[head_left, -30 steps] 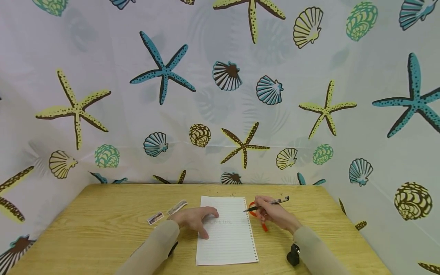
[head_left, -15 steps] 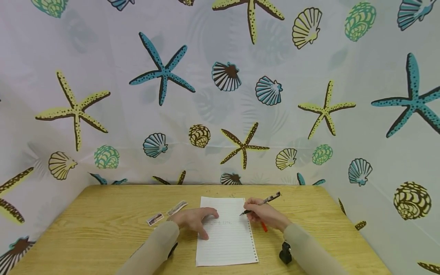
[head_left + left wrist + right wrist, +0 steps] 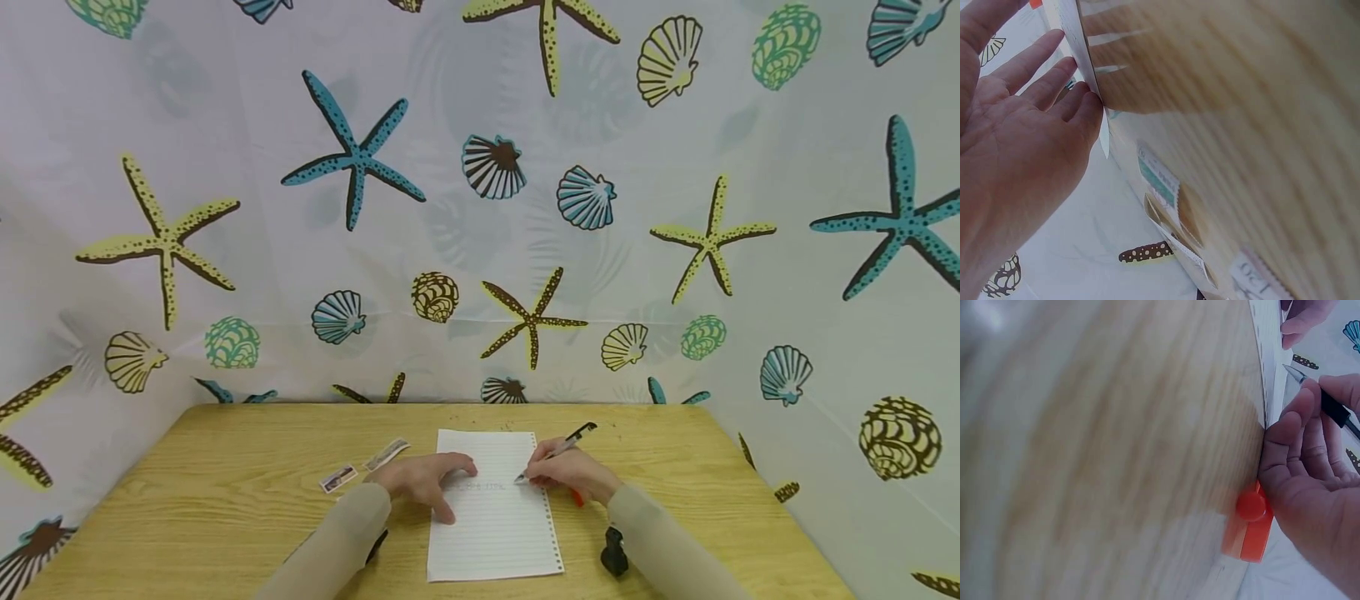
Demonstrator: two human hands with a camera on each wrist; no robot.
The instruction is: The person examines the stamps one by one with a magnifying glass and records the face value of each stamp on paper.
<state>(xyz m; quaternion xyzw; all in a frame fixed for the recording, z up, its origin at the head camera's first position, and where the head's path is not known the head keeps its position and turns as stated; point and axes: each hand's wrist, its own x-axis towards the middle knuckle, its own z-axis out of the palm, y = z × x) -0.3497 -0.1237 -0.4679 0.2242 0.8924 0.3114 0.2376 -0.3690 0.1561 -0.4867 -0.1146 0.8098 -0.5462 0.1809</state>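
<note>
A sheet of lined paper (image 3: 495,550) with punched holes down its right edge lies on the wooden table; a line of handwriting crosses it. My left hand (image 3: 423,482) rests on its left side, thumb and fingers spread apart; the left wrist view shows those fingers (image 3: 1041,90) along the sheet's edge. My right hand (image 3: 566,468) pinches a pen (image 3: 573,437) with a black grip, its tip on the paper just right of the writing. In the right wrist view the pen (image 3: 1335,409) sits between thumb and curled fingers, tip towards the sheet.
An orange-red plastic object (image 3: 1254,528) with a round knob lies beside the right hand, mostly hidden in the head view. Perforated stamps (image 3: 339,477) lie left of the paper on the table (image 3: 225,500). A shell-and-starfish curtain (image 3: 450,242) stands behind.
My right hand has moved left and slightly towards me with the pen, bringing the tip nearer the writing and covering more of the orange-red object. The left hand has stayed still.
</note>
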